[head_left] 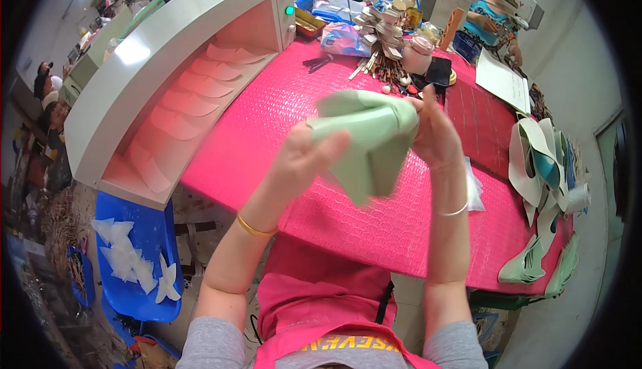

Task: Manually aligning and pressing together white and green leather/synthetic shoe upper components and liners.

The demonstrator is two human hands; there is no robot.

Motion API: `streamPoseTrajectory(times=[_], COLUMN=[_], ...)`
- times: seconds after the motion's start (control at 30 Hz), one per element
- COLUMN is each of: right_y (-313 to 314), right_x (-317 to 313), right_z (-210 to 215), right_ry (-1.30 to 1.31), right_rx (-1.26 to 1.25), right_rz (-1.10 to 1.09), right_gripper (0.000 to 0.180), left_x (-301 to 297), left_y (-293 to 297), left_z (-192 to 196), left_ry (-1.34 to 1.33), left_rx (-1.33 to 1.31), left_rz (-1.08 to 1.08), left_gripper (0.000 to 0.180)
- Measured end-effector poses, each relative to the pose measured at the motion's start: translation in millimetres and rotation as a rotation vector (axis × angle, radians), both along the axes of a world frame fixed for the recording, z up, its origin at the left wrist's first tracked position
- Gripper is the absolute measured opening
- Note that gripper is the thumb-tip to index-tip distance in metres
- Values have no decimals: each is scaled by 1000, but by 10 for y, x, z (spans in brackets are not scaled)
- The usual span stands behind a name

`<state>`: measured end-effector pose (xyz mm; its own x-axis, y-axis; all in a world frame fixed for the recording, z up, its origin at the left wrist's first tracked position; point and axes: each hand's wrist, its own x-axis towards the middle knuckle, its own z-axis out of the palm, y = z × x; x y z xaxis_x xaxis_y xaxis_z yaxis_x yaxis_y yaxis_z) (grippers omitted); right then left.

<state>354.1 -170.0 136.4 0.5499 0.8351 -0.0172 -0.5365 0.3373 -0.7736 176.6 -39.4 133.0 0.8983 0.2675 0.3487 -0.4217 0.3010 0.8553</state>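
A pale green shoe upper [371, 131] hangs in the air above the pink table, gripped between my two hands. It is folded into a curved shape, with a flap hanging down, and its edges are slightly blurred. My left hand [304, 158] grips the near left side, thumb across the front. My right hand [435, 131] pinches the far right end, its fingertips partly hidden behind the piece. I wear a gold bangle on the left wrist and a pale one on the right.
A grey machine [180, 34] with a glowing red chamber holds several curved pieces at the left. White cut pieces lie on a blue chair [144, 295]. Brushes and jars [418, 54] crowd the pink table's [267, 135] far end. Shoe uppers [535, 155] are piled along its right edge.
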Motion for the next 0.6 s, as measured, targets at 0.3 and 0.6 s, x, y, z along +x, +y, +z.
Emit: streamPoseTrajectory(times=[0.3,0.6], right_y=[154,282], right_x=[-90,-126], right_z=[35,68], right_ry=[-744,-831], right_rx=[-351,-424], right_rz=[52,-32], right_gripper=[21,21], left_x=[-87,-102], left_y=[-611,-805], left_z=[-939,-716], left_ry=[-36,-88], left_rx=[-574,-853], left_rz=[-210,-104], left_gripper=[42,30])
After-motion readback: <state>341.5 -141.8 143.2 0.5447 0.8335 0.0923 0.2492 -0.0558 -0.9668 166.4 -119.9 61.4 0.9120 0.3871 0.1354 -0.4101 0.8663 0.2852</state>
